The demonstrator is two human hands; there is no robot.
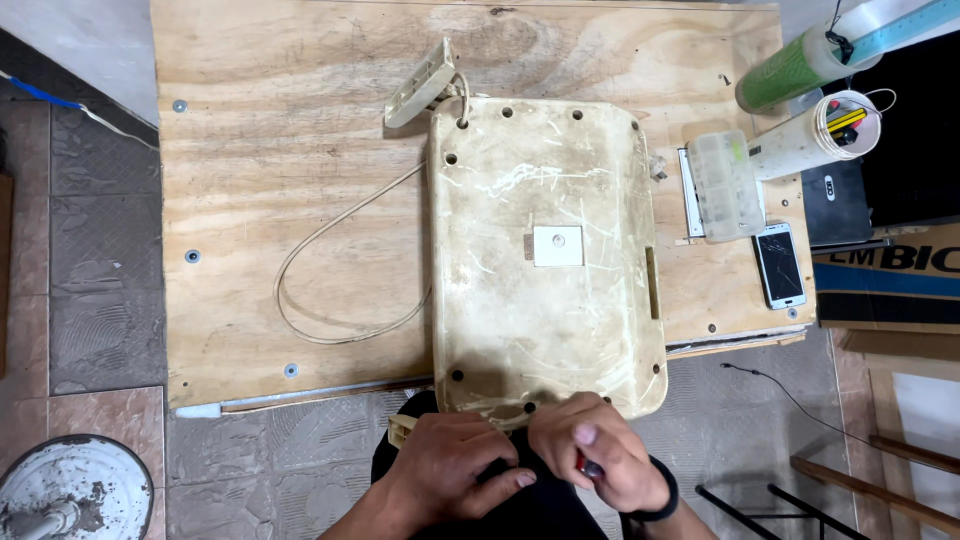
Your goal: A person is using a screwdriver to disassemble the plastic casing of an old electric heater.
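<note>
The near edge of the yellowed plastic housing is partly covered by both hands, so what they work on there cannot be made out. The left hand rests against that edge with fingers curled and pressed together. The right hand is closed round a small tool with a red handle, of which only a sliver shows. The housing lies flat on the plywood bench, overhanging its near edge; it is scratched and grimy, with screw holes along its rim and a pale square plate at its middle. A cream cord loops off to its left, ending near a beige block at the far corner. To its right sit a clear plastic box, a phone and two tubes.
</note>
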